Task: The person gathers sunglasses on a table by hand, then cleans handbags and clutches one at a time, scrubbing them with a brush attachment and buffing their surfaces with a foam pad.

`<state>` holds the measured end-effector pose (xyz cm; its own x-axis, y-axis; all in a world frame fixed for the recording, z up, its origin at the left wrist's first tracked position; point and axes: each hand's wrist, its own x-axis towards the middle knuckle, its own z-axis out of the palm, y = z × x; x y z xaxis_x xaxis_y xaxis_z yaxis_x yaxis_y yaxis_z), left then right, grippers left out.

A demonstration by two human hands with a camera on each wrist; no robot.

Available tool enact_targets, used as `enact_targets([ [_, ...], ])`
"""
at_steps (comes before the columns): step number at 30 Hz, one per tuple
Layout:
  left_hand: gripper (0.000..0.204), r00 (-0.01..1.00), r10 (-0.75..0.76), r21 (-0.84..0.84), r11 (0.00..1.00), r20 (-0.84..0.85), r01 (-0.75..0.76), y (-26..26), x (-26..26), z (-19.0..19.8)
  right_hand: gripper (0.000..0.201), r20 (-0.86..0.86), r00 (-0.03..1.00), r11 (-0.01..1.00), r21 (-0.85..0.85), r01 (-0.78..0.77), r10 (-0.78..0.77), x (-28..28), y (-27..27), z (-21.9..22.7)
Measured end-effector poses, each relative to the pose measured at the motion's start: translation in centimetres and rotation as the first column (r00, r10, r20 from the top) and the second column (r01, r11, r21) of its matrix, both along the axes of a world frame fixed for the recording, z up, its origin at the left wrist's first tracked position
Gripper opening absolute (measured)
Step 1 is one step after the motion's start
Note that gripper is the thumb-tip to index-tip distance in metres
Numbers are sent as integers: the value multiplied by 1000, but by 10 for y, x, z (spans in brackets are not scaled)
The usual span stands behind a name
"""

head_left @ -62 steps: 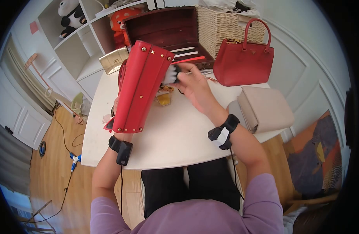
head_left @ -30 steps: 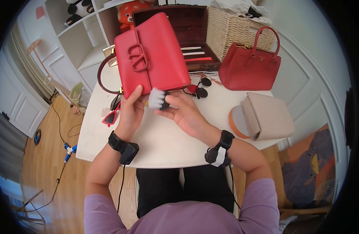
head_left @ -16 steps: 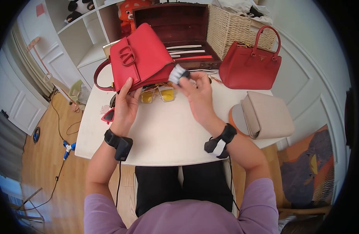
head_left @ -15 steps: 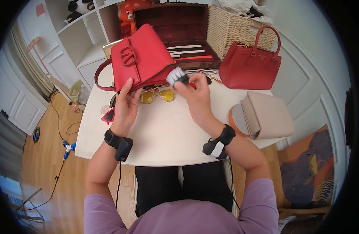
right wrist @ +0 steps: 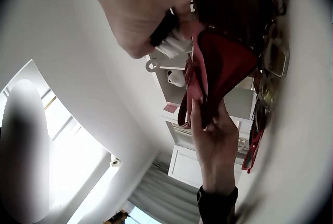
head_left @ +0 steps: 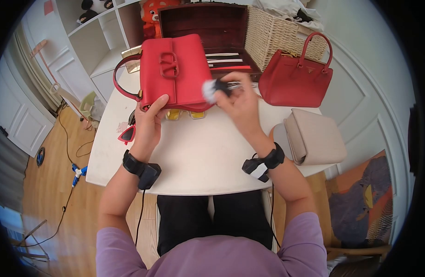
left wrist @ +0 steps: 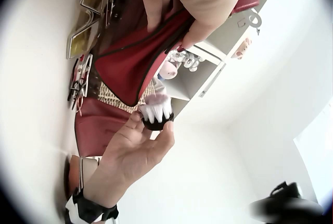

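Observation:
My left hand [head_left: 150, 122] grips a red handbag [head_left: 191, 64] at its lower left corner, thumb on the front. The bag is held over the table with its flap and V-shaped emblem toward me, and its handle [head_left: 121, 81] points left. My right hand [head_left: 244, 107] pinches a small round brush by its black back; the white bristles [head_left: 208, 91] are blurred and right at the bag's lower right edge. In the left wrist view the brush [left wrist: 156, 114] is between thumb and fingers beside the bag's side panel [left wrist: 127, 67]. Yellow-lensed sunglasses [head_left: 173, 114] lie partly hidden under the bag.
A darker red handbag [head_left: 295, 78] stands at the back right, with a beige bag [head_left: 318, 136] in front of it. Behind are an open wooden chest [head_left: 203, 23] and a wicker basket [head_left: 272, 34]. Red-framed sunglasses [head_left: 127, 134] lie on the left of the white table [head_left: 198, 157].
The handbag has turned from its studded base to its front, then swung from a tilt to nearly level. The brush has kept moving around its lower right side and is now at that edge.

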<state>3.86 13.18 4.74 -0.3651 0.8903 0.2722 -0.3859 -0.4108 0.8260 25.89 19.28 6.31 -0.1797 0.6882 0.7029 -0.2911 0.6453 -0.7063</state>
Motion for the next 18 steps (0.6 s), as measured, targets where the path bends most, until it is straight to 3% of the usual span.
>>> enact_targets([
  [2, 42, 999, -10, 1, 1000, -34, 10, -3, 3, 2, 32, 350, 909, 928, 362, 90, -225, -1, -19, 9],
  [3, 44, 997, 3, -15, 1000, -71, -4, -5, 4, 3, 33, 372, 909, 910, 415, 19, -188, -4, -20, 6],
  [6, 47, 990, 6, -35, 999, -142, -11, -7, 5, 1, 35, 305, 901, 872, 469, 140, -308, -5, -10, 1],
  [8, 48, 985, -4, -36, 999, -172, -2, -9, 8, 1, 37, 136, 897, 844, 422, 332, -421, -1, -6, 4],
  [9, 49, 979, 0, -31, 999, -203, -7, -10, 11, 3, 37, 134, 896, 842, 423, 335, -424, -1, -9, 5],
  [11, 51, 972, 8, -21, 1000, -234, -13, -11, 12, 3, 39, 112, 955, 786, 599, 155, -274, -4, -25, 12],
  [12, 53, 969, -15, -4, 1000, -248, 15, -11, 11, 0, 40, 205, 956, 767, 641, 31, -210, -8, -28, 5],
  [15, 60, 954, -51, 33, 997, -294, 64, -11, 9, -4, 40, 221, 927, 697, 715, 58, -304, -12, -26, 5],
  [17, 62, 934, -21, 27, 999, -356, 33, -16, 18, 7, 39, 151, 945, 843, 507, 178, -290, -3, -20, 9],
  [18, 62, 935, -22, 25, 999, -355, 33, -17, 18, 8, 39, 106, 919, 817, 504, 281, -381, 1, -12, 12],
])
